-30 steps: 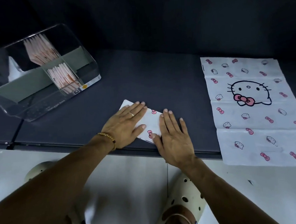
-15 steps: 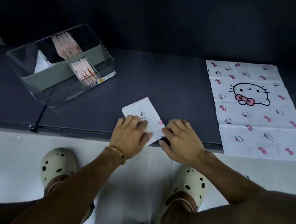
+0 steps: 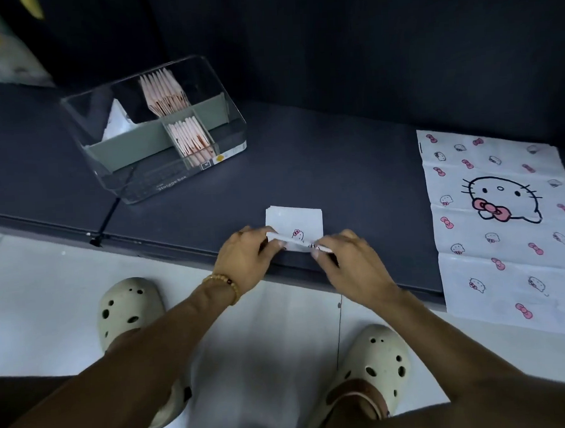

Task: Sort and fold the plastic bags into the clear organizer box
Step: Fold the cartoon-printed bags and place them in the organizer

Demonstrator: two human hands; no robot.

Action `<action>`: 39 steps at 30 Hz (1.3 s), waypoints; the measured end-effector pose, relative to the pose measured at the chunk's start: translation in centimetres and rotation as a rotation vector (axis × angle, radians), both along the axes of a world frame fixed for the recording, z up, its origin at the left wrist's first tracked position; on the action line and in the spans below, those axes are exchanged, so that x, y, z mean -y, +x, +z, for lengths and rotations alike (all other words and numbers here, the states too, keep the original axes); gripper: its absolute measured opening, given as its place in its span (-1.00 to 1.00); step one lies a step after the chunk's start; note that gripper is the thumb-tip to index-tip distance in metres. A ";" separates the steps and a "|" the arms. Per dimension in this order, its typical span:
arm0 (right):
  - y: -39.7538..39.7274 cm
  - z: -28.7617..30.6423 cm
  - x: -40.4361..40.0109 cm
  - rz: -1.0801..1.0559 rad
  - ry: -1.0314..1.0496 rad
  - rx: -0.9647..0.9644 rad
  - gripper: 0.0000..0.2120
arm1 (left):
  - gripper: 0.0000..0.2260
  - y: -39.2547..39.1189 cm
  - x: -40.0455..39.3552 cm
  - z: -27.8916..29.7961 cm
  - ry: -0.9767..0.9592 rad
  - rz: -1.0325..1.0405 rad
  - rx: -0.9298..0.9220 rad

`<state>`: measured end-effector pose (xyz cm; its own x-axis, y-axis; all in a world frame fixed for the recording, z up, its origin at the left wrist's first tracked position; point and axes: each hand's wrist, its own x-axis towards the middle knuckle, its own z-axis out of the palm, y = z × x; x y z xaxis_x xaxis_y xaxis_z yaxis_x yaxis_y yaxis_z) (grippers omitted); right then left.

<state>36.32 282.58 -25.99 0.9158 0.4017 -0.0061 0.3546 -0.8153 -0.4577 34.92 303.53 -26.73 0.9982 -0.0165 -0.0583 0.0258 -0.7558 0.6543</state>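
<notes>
Feet: two cream clogs on the pale floor, nearest the camera, below both forearms.
Left hand: the left hand sits at the desk's near edge, a beaded bracelet on its wrist; its fingers are pinched closed on the left end of the bag's near flap.
Right hand: the right hand sits just right of the left one; its fingers are pinched closed on the flap's right end.
Folded bag: a small white folded bag with a cat print lies on the desk between and just beyond the fingers; its near edge is lifted off the surface as a narrow flap, the far part lies flat.
Flat bag: a large white printed bag lies spread out well to the right of the right hand, its near end hanging over the desk edge.
Organizer: the clear organizer box stands beyond and to the left of the left hand, well apart from it, with grey dividers.
Contents: pinkish folded bags stand upright in a front compartment, more of them in a rear one, and something white in the rear left one.
</notes>
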 end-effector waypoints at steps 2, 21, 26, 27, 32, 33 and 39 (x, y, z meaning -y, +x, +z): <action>1.5 0.3 -1.0 -0.217 0.157 -0.204 -0.83 | -0.76 0.8 0.5 -0.2 -0.045 0.144 -0.023; 3.3 -2.3 -1.5 -0.077 -0.326 0.185 -0.50 | -0.55 2.8 0.9 -2.9 0.489 -0.348 0.132; 3.0 -4.2 -0.4 -0.056 -0.308 0.101 -0.49 | -0.59 2.3 1.1 -2.3 0.543 -0.338 0.208; 3.0 -4.3 -0.4 -0.053 -0.316 0.108 -0.47 | -0.59 2.6 1.3 -2.1 0.594 -0.359 0.233; 3.1 -4.2 -0.4 -0.064 -0.315 0.081 -0.46 | -0.62 4.1 5.1 -2.0 0.557 -0.388 0.284; 3.1 -4.2 -0.4 -0.066 -0.311 0.080 -0.45 | -0.62 4.1 5.6 -2.2 0.522 -0.370 0.269; 3.2 -4.1 -0.5 -0.078 -0.304 0.091 -0.48 | -0.60 4.7 2.6 -2.6 0.417 -0.447 0.309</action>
